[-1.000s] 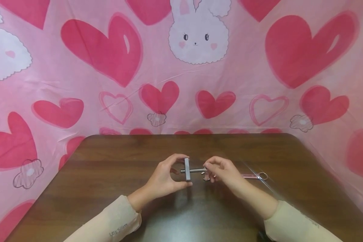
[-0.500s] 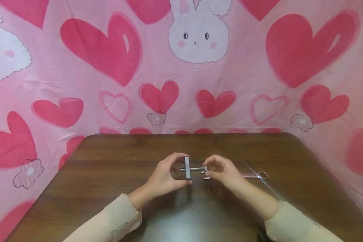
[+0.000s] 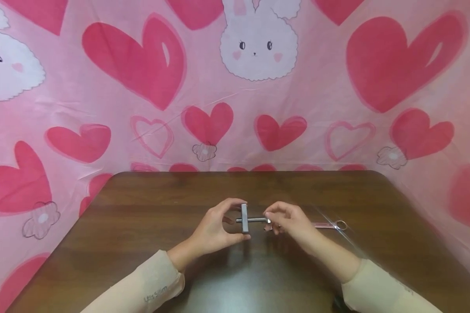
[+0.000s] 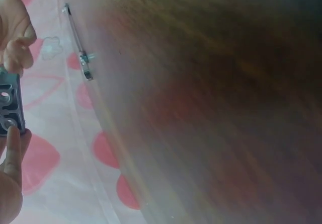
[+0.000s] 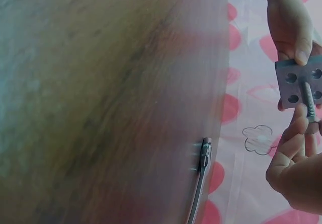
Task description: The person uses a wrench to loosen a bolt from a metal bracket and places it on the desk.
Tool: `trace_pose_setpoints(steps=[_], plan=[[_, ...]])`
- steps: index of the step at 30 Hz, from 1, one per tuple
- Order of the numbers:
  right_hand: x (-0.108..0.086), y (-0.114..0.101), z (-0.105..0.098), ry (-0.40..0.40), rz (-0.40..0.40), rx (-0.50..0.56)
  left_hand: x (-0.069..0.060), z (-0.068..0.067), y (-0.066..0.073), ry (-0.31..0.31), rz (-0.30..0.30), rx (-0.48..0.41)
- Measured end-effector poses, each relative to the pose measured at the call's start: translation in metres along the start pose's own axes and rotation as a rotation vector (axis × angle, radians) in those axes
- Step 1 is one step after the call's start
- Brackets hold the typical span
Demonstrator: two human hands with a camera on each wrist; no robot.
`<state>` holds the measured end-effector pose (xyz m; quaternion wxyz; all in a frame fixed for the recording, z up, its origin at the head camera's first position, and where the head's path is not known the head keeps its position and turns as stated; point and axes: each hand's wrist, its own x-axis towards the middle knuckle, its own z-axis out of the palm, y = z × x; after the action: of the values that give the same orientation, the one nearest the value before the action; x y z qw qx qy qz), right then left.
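Observation:
My left hand [image 3: 215, 226] holds a grey metal plate [image 3: 244, 218] by its top and bottom edges, fingers above and thumb below. Round holes show at the plate's corners in the right wrist view. A long threaded bolt [image 3: 256, 220] runs through the plate's middle, its tip sticking out on the left side. With thumb and fingers, my right hand [image 3: 291, 219] pinches the hex head [image 5: 312, 127] of the bolt. Both hands are raised over the table. Beyond the right hand lies a shiny wrench [image 3: 327, 225], its open end partly hidden by the fingers.
The dark brown wooden table [image 3: 160, 195] spreads under both hands, with its far edge behind them. A pink cloth [image 3: 317, 87] with hearts and rabbits hangs around the table. A small dark object [image 3: 338, 303] shows by the right sleeve.
The right fingers have shifted on the bolt head, uncovering it half a second ago and partly covering it now. The left hand keeps its hold on the plate. The whole view has shifted slightly.

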<state>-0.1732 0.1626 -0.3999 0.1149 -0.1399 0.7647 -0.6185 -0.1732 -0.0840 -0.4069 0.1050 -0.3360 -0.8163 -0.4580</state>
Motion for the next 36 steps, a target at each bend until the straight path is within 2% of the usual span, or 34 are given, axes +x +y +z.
trace_pose_setpoints(steps=[6, 12, 17, 21, 30, 36], plan=[[-0.0018, -0.0007, 0.0023, 0.013, -0.098, -0.019, 0.0028, -0.0001, -0.0007, 0.003, -0.009, 0.002], [-0.0013, 0.0003, -0.0026, -0.003, -0.042, -0.046, 0.0034, 0.0008, -0.0009, -0.002, -0.003, 0.001], [-0.0006, 0.0015, -0.004, -0.039, -0.007, 0.007, 0.0017, 0.0017, -0.0015, 0.006, -0.005, -0.001], [0.0002, 0.0022, -0.002, -0.027, -0.01, 0.048, 0.0014, 0.0034, -0.0015, 0.003, -0.01, -0.017], [0.0014, 0.0018, 0.0009, 0.072, -0.011, 0.054, 0.0061, 0.0022, -0.0023, 0.018, 0.021, -0.005], [0.0005, 0.0017, 0.0011, 0.041, -0.074, 0.022, 0.0063, 0.0004, -0.0045, 0.023, -0.01, -0.003]])
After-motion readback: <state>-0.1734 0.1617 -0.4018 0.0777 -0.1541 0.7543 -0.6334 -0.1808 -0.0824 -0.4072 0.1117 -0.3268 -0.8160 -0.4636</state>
